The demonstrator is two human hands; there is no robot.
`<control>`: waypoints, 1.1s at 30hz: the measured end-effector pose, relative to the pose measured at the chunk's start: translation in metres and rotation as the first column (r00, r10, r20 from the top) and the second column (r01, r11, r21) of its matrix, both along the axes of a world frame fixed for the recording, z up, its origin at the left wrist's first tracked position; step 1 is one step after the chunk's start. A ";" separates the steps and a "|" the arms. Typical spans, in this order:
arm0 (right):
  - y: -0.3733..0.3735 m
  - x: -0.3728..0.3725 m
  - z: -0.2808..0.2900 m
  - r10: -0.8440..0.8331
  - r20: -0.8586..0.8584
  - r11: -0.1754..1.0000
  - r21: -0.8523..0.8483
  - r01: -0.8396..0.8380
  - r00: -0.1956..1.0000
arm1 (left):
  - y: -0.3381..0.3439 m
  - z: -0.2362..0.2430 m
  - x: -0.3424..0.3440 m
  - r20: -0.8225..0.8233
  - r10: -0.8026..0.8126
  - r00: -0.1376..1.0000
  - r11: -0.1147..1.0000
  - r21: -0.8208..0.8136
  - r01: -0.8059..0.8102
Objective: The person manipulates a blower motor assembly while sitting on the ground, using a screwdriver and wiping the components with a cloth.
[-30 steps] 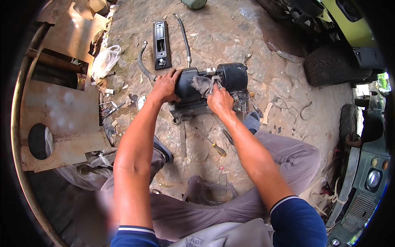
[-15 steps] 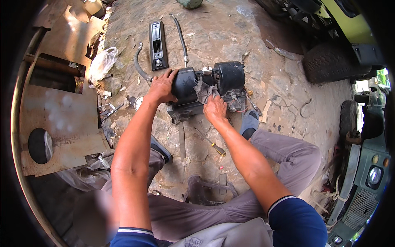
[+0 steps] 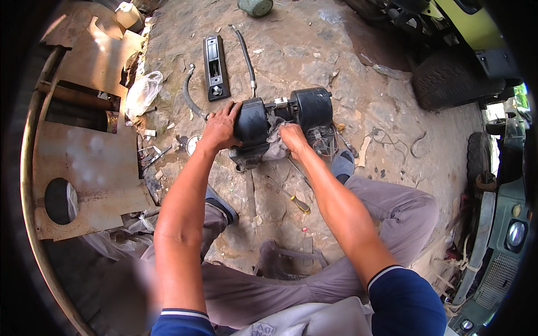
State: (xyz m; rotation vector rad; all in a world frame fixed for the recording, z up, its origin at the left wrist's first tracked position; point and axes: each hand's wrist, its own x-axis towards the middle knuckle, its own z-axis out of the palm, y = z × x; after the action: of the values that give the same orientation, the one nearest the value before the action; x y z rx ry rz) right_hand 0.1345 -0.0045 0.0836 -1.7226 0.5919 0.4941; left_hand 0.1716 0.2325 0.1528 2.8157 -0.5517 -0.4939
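Head view: on the rough ground (image 3: 305,36), the black twin-drum blower unit (image 3: 253,121) is touched at its left drum by the left hand (image 3: 219,129), whose fingers are spread apart, perhaps so that it is kept steady. The grey rag (image 3: 277,149) is clamped in the right hand's (image 3: 293,140) fingers, probably bunched to suit the narrow gap between drums. Nearby, a yellow-handled screwdriver (image 3: 301,204) is laid within reach.

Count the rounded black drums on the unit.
2: the left drum, with the left hand against it, and the right drum, to the right of the gray cloth in the right hand.
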 end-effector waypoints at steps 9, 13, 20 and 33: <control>0.006 0.008 0.000 -0.435 -0.428 0.620 0.496 0.608 0.792 | -0.005 0.004 -0.006 0.012 0.012 1.000 1.000 -0.004 -0.012; -0.014 0.006 -0.009 -0.258 -0.466 0.580 0.626 0.521 0.847 | -0.003 0.004 -0.008 0.028 0.014 1.000 0.999 -0.046 -0.013; 0.005 -0.005 0.045 -0.079 -0.130 0.815 0.563 0.139 0.988 | -0.005 0.005 -0.011 0.034 0.018 0.999 1.000 -0.016 -0.017; 0.006 -0.012 0.042 0.476 0.059 0.658 -0.686 -0.311 0.878 | -0.003 0.004 0.002 0.029 0.004 1.000 1.000 -0.025 -0.003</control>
State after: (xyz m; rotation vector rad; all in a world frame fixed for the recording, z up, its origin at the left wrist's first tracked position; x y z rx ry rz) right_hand 0.1228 0.0019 0.1253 -2.5915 0.2007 0.3888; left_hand 0.1731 0.2299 0.1568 2.8042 -0.5551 -0.4429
